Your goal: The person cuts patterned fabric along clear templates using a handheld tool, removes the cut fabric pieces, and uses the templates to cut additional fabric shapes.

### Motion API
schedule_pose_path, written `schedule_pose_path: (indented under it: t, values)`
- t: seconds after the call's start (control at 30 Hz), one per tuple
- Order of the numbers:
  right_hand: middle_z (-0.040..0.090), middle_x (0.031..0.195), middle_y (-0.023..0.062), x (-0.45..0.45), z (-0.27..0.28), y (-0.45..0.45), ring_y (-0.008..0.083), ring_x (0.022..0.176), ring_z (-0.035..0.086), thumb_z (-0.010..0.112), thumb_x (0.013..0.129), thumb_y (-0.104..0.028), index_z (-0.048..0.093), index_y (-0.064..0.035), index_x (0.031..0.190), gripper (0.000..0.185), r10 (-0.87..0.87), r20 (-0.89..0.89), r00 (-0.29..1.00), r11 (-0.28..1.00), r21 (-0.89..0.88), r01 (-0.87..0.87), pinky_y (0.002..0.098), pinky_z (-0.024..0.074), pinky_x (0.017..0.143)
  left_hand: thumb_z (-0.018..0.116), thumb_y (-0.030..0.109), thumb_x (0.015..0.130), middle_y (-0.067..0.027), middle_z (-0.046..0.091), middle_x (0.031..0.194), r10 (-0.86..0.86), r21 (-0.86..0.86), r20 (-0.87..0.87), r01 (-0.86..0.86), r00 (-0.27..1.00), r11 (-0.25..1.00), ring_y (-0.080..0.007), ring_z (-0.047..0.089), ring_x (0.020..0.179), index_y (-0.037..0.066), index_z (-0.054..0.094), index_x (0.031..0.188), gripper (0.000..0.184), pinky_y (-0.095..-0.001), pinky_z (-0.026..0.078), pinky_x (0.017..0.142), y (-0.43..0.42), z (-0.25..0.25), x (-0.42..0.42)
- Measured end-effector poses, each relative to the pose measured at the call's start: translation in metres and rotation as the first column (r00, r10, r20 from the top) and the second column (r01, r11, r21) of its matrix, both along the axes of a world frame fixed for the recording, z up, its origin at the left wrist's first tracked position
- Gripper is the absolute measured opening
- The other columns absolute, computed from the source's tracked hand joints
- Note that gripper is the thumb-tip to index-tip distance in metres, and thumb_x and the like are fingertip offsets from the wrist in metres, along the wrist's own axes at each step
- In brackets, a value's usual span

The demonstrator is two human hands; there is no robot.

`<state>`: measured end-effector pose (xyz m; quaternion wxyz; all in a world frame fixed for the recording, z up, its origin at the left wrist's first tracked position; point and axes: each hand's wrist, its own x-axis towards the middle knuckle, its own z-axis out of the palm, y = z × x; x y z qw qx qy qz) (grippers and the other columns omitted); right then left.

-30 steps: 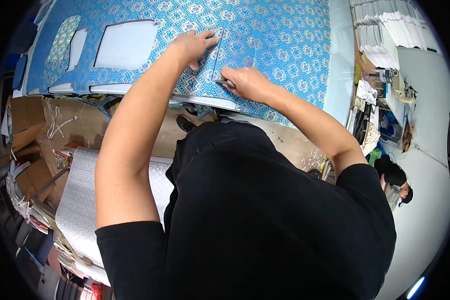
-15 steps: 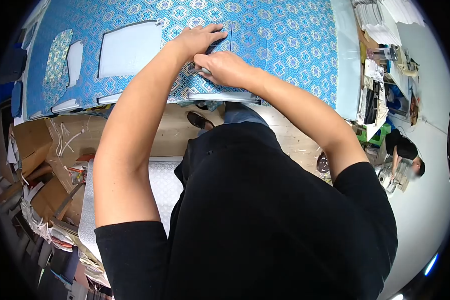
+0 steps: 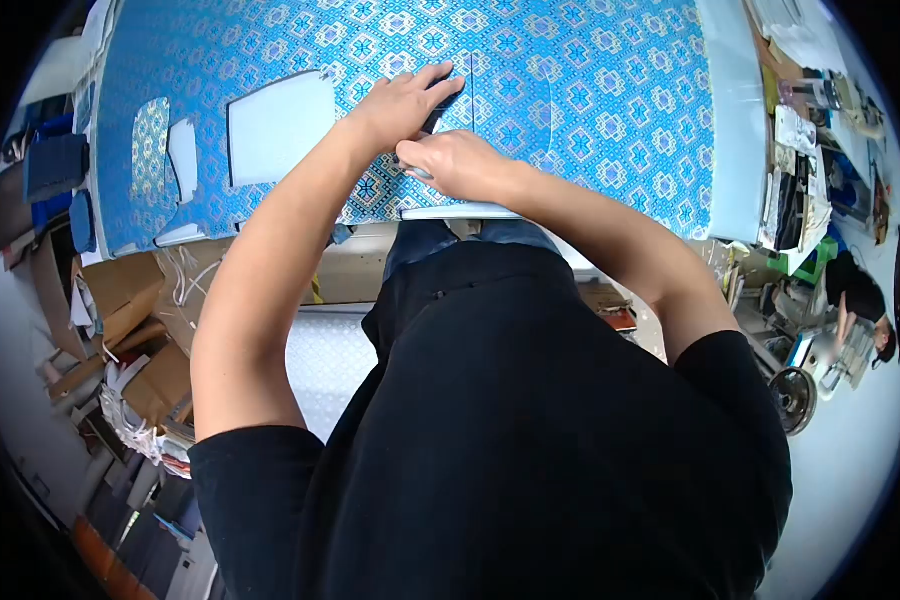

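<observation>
Slim tool (image 3: 418, 172) lay low over the near part of a blue patterned sheet (image 3: 620, 120), mostly hidden in the grip. Short pale end showed at the thumb side, its visible length running roughly crosswise, left to right; which way the tip pointed could not be told. Right hand (image 3: 457, 163) was curled closed around it, knuckles up. Left hand (image 3: 405, 103) lay just beyond, palm down, fingers spread and pointing away and to the right, pressing on a dark piece (image 3: 438, 115); the piece's visible strip slanted away from the person. Just right of the fingertips, a thin straight line (image 3: 473, 90) ran away from the body. Sheet spread flat on the worktop (image 3: 735, 130), its right edge running away from the person, far edge out of view. To the left: a white four-sided patch (image 3: 282, 130), then a yellowish patterned piece (image 3: 152, 145), long axis pointing away. Far right, another person (image 3: 857, 300) in black.
</observation>
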<state>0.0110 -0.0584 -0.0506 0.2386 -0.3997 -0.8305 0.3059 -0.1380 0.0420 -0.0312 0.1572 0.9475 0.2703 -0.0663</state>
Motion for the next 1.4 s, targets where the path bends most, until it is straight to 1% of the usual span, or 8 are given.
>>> schedule_pose_path:
  t: [0.17,0.3,0.4,0.53,0.67,0.9,1.07,1.4]
  values:
    - [0.063,0.097,0.0141,-0.007,0.001,-0.018,0.0375,0.075,0.068,0.068,0.092,-0.011,0.052,-0.01,0.1,0.017,-0.139,-0.006,0.99,0.99,0.015,0.139,0.0523,0.0504,0.06,0.086,0.018,0.074,-0.0098,0.038,0.165,-0.011,-0.004,-0.105,0.011,0.994,1.0,-0.0367,0.056,0.135,0.023,0.042,0.158,0.095,-0.0617,0.047,0.108,0.002,0.017,0.008]
    - [0.066,0.092,0.0143,-0.016,0.014,-0.032,0.0375,0.076,0.068,0.071,0.095,-0.017,0.053,-0.01,0.102,0.02,-0.282,0.009,0.959,0.959,-0.032,0.282,0.0523,0.051,0.062,0.087,0.032,0.076,-0.0234,0.042,0.158,-0.188,0.131,-0.08,0.197,0.979,0.971,-0.0385,0.068,0.112,0.006,0.043,0.154,0.093,-0.0514,0.049,0.1,0.009,0.015,0.007]
    - [0.067,0.085,0.014,-0.028,0.022,-0.046,0.0375,0.077,0.069,0.074,0.093,-0.017,0.054,-0.0096,0.103,0.023,-0.396,0.037,0.918,0.909,-0.129,0.397,0.0515,0.0516,0.063,0.088,0.04,0.076,-0.0233,0.047,0.149,-0.247,0.095,-0.113,0.258,0.962,0.962,-0.0379,0.068,0.112,0.004,0.045,0.152,0.094,-0.0511,0.049,0.1,0.014,0.02,0.013]
    - [0.076,0.096,0.0128,-0.065,0.022,-0.067,0.0369,0.085,0.073,0.076,0.092,-0.015,0.059,-0.0066,0.103,0.022,-0.661,0.155,0.734,0.7,-0.225,0.678,0.046,0.0563,0.07,0.083,0.055,0.081,-0.0267,0.048,0.148,-0.346,0.11,-0.185,0.369,0.92,0.923,-0.0342,0.072,0.105,-0.001,0.048,0.145,0.092,-0.0449,0.054,0.094,0.02,0.024,0.017]
    - [0.076,0.094,0.0141,-0.108,0.037,-0.073,0.0373,0.082,0.073,0.076,0.092,-0.015,0.058,-0.0057,0.099,0.022,-0.849,0.208,0.486,0.45,-0.199,0.871,0.0462,0.056,0.068,0.083,0.052,0.083,-0.0231,0.051,0.139,-0.381,0.113,-0.095,0.39,0.92,0.914,-0.0363,0.071,0.106,-0.004,0.05,0.138,0.085,-0.0437,0.061,0.087,0.026,0.014,0.016]
    - [0.074,0.089,0.0149,-0.143,0.044,-0.068,0.0392,0.079,0.072,0.076,0.092,-0.014,0.056,-0.0057,0.1,0.023,-0.918,0.245,0.312,0.3,-0.084,0.95,0.0478,0.0553,0.066,0.095,0.027,0.072,-0.0217,0.053,0.143,-0.474,-0.057,-0.198,0.473,0.858,0.879,-0.0372,0.064,0.126,-0.002,0.055,0.137,0.082,-0.0454,0.059,0.095,0.043,0.036,0.034]
    - [0.07,0.082,0.0175,-0.146,0.054,-0.058,0.0403,0.077,0.07,0.072,0.094,-0.016,0.051,-0.0059,0.103,0.025,-0.896,0.308,0.32,0.333,-0.013,0.943,0.051,0.054,0.066,0.099,0.034,0.065,-0.0187,0.056,0.137,-0.44,0.033,-0.113,0.446,0.891,0.894,-0.0378,0.066,0.121,0.0,0.054,0.134,0.089,-0.0454,0.06,0.093,0.049,0.012,0.045]
    - [0.068,0.08,0.0187,-0.142,0.033,-0.043,0.0427,0.076,0.068,0.071,0.094,-0.019,0.051,-0.0061,0.102,0.025,-0.923,0.263,0.28,0.289,-0.007,0.957,0.0526,0.053,0.064,0.1,0.046,0.062,-0.019,0.06,0.137,-0.507,-0.045,-0.281,0.517,0.815,0.855,-0.0392,0.067,0.12,0.001,0.06,0.133,0.093,-0.047,0.059,0.097,0.057,0.029,0.055]
